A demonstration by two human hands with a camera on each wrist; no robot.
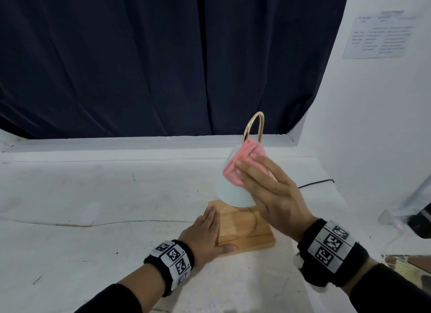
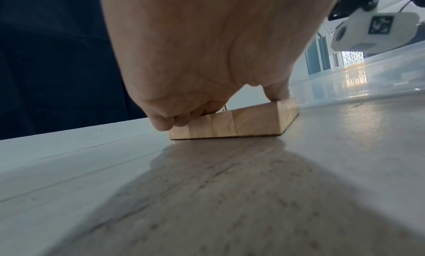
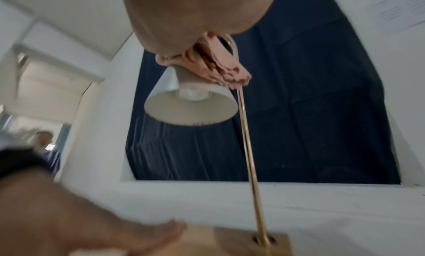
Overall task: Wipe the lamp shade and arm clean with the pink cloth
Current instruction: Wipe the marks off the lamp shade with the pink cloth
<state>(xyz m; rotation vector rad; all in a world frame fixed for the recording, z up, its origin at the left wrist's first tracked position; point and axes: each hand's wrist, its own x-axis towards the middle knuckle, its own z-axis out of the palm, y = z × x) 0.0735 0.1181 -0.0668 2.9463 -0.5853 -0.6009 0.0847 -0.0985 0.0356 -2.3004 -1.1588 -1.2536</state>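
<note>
A lamp stands on the white table: white cone shade (image 1: 229, 191), curved gold arm (image 1: 254, 126), square wooden base (image 1: 245, 231). My right hand (image 1: 268, 186) holds the bunched pink cloth (image 1: 245, 161) against the upper right side of the shade, fingers stretched over it. In the right wrist view the cloth (image 3: 218, 67) sits on top of the shade (image 3: 190, 103), beside the arm (image 3: 248, 150), with the thumb tucked against it. My left hand (image 1: 207, 233) lies flat on the base's left edge, thumb along the front. The left wrist view shows its fingers (image 2: 165, 121) resting on the base (image 2: 241, 121).
A dark blue curtain (image 1: 163, 56) hangs behind the table (image 1: 93, 196). A white wall with a printed sheet (image 1: 382, 34) closes the right side. A black cable (image 1: 314, 183) runs behind the lamp, and a dark device (image 1: 419, 221) sits at the right edge.
</note>
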